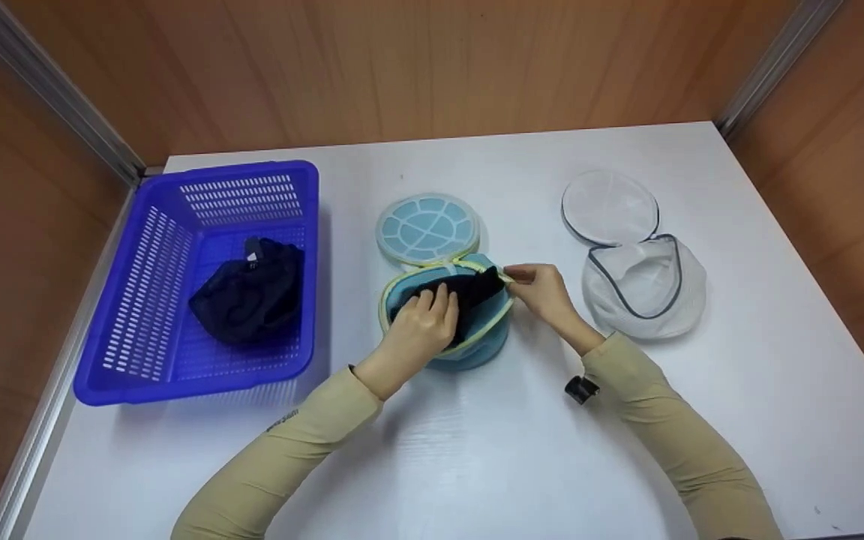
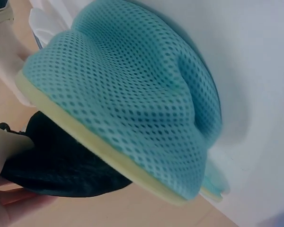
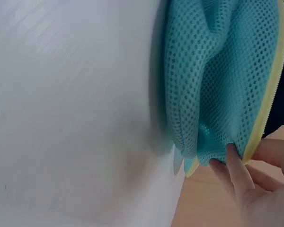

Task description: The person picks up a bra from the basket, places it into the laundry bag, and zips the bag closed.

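Observation:
A blue mesh laundry bag with a yellow zip edge stands mid-table, its round lid folded back behind it. Inside its mouth lies a piece of black cloth, partly hidden by my left hand. The left wrist view shows the left thumb and fingers gripping this black cloth at the yellow rim. At the right of the mouth my right hand pinches the rim, thumb inside and fingers against the outer mesh. The cloth's lower part is hidden within the bag.
To the left is a purple-blue plastic basket holding a dark garment with a small white tag. A white mesh laundry bag, its lid laid back, rests on the right. Wood-grain panels border the white table.

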`<state>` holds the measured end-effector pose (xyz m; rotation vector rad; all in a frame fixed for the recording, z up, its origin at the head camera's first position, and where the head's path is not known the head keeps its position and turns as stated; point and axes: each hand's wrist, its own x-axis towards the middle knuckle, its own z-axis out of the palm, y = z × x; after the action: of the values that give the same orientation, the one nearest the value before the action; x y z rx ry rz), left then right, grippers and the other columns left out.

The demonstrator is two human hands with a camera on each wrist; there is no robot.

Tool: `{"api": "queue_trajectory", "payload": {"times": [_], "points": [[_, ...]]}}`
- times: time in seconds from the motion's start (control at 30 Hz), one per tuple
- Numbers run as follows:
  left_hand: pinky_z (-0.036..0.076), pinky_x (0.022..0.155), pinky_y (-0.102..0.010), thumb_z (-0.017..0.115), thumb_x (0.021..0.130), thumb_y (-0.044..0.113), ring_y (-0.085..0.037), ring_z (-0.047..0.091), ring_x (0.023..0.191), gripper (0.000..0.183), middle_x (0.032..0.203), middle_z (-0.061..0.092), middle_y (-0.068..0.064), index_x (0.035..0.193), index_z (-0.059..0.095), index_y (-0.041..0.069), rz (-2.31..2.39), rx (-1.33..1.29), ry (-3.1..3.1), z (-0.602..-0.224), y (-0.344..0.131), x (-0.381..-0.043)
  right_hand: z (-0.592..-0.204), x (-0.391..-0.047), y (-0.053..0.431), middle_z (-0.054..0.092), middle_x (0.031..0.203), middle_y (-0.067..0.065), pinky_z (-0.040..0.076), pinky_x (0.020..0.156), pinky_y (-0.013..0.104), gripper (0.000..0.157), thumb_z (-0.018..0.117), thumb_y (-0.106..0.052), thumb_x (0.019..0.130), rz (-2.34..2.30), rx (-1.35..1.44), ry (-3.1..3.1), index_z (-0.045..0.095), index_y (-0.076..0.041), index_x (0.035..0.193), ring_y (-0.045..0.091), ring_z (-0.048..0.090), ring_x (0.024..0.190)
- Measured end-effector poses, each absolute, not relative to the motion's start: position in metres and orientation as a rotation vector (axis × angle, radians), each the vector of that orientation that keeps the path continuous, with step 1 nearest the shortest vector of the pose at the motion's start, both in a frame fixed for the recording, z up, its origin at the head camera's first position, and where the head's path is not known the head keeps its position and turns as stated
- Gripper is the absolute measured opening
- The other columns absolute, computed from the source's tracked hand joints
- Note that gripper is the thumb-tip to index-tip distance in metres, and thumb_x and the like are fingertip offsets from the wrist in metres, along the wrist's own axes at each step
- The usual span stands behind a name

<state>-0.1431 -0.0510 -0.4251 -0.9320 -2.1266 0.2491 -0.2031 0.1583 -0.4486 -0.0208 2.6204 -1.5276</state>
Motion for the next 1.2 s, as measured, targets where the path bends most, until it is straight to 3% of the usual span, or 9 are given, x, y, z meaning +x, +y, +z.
{"api": "queue_trajectory", "payload": {"times": [0.13,0.27,0.5,0.77,1.2], "points": [[0.051,0.059,-0.023,0.065,0.079,0.006,-0.019,0.06,0.073,0.012,0.088,0.069,-0.009,0.089,0.072,0.005,0.215,-0.99,-2.154,-0.427,-0.046,-0.141,-0.449,-0.206,0.161,0.066,0.101,0.022,0.05,0.071,0.017,0.026,0.059,-0.001,0.083,-1.681,0.184,2.508,0.063,0.01,0.107,0.012,0.065,0.081],[0.047,0.054,-0.023,0.066,0.079,0.004,-0.018,0.055,0.068,0.007,0.077,0.065,-0.006,0.084,0.071,0.006,0.151,-1.095,-2.274,-0.428,-0.043,-0.137,-0.448,-0.207,0.163,0.068,0.091,0.011,0.05,0.068,0.014,0.027,0.06,-0.001,0.083,-1.848,0.295,2.355,0.062,0.011,0.108,-0.001,0.059,0.071],[0.049,0.055,-0.026,0.066,0.079,0.0,-0.018,0.055,0.063,0.01,0.068,0.062,-0.005,0.071,0.065,0.007,0.022,-1.236,-2.556,-0.427,-0.04,-0.144,-0.443,-0.205,0.16,0.066,0.083,-0.002,0.051,0.071,0.016,0.03,0.06,-0.003,0.084,-2.027,0.32,2.18,0.06,0.01,0.111,0.001,0.062,0.074],[0.052,0.064,-0.034,0.063,0.078,-0.002,-0.024,0.062,0.067,0.012,0.068,0.064,-0.009,0.068,0.063,0.004,-0.151,-1.249,-2.784,-0.429,-0.034,-0.16,-0.442,-0.203,0.158,0.067,0.084,-0.002,0.051,0.068,0.016,0.033,0.063,-0.006,0.083,-2.062,0.257,2.152,0.059,0.011,0.111,0.001,0.062,0.075],[0.053,0.062,-0.036,0.058,0.081,-0.004,-0.027,0.063,0.069,0.013,0.069,0.063,-0.013,0.07,0.061,0.001,-0.285,-1.157,-2.899,-0.452,-0.025,-0.172,-0.428,-0.192,0.156,0.068,0.084,-0.003,0.052,0.071,0.019,0.032,0.062,-0.004,0.083,-2.107,0.186,2.112,0.059,0.011,0.111,0.003,0.064,0.078]]}}
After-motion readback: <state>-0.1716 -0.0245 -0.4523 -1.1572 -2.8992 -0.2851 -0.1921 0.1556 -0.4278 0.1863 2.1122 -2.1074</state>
